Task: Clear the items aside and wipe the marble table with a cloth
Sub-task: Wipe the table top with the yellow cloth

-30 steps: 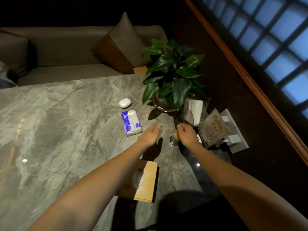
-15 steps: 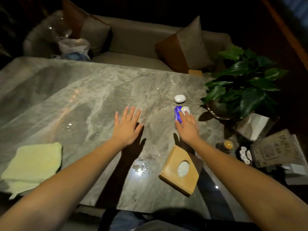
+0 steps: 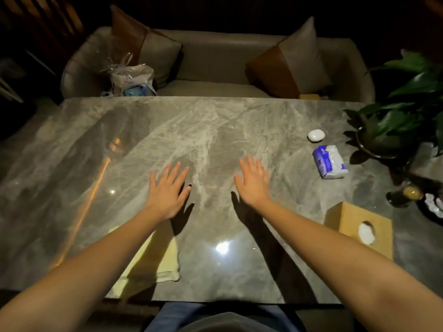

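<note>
The cloth, pale yellow and folded, lies on the table under the left forearm. Left hand and right hand are spread flat, holding nothing.

Glossy veined marble table, soft yellow cloth, wooden tissue box.

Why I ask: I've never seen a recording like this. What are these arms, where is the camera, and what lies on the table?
There is no machine: these are a person's two bare arms, filmed by a wide-angle camera worn on the head, looking forward and down. The single picture shows a marble table with a sofa behind it. The left hand and right hand are spread open over the table and hold nothing. A yellow cloth lies near the front edge, partly under the left forearm. On the right are a wooden tissue box, a blue-and-white tissue pack, a small white oval object and a potted plant.
</note>
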The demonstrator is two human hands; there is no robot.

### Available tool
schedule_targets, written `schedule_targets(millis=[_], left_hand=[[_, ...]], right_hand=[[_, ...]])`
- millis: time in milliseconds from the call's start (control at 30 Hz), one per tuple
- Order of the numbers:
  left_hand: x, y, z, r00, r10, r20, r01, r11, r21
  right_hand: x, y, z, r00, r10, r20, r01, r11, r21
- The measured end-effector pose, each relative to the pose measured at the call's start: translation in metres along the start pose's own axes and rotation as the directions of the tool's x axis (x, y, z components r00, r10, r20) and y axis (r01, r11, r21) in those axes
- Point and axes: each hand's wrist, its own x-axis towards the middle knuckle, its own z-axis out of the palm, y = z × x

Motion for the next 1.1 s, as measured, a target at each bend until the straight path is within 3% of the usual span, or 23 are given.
schedule_targets(millis=[133, 267, 367, 567, 733, 833, 933, 1100], left_hand=[[-0.018, -0.061, 0.017, 1.0, -0.01, 0.021, 0.012, 0.998, -0.058], [-0.047, -0.115, 0.047, 0.996, 0.007, 0.086, -0.001, 0.998, -0.07], [-0.067, -0.156, 0.066, 0.993, -0.031, 0.116, 0.041, 0.996, -0.082], [-0.078, -0.185, 0.074, 0.989, 0.019, 0.149, -0.003, 0.994, -0.108], [-0.056, -0.156, 0.075, 0.967, 0.223, 0.122, -0.205, 0.968, -0.144], [-0.042, -0.122, 0.088, 0.931, 0.34, 0.135, -0.323, 0.937, -0.133], [-0.033, -0.075, 0.098, 0.882, 0.459, 0.111, -0.446, 0.887, -0.119], [-0.034, 0.002, 0.101, 0.753, 0.654, 0.075, -0.647, 0.756, -0.101]], right_hand=[[-0.024, -0.094, 0.07, 0.997, 0.068, 0.045, -0.071, 0.996, 0.053], [-0.064, -0.18, 0.135, 0.991, -0.064, 0.119, 0.051, 0.993, 0.11], [-0.099, -0.2, 0.173, 0.966, -0.121, 0.229, 0.111, 0.992, 0.056], [-0.129, -0.195, 0.213, 0.951, 0.002, 0.31, 0.029, 0.995, -0.097], [-0.135, -0.158, 0.205, 0.961, -0.046, 0.274, 0.093, 0.982, -0.163], [-0.144, -0.112, 0.19, 0.981, 0.045, 0.191, -0.022, 0.992, -0.123], [-0.159, -0.071, 0.171, 0.986, 0.151, 0.074, -0.135, 0.972, -0.195], [-0.182, -0.025, 0.153, 0.915, 0.398, -0.07, -0.404, 0.896, -0.184]])
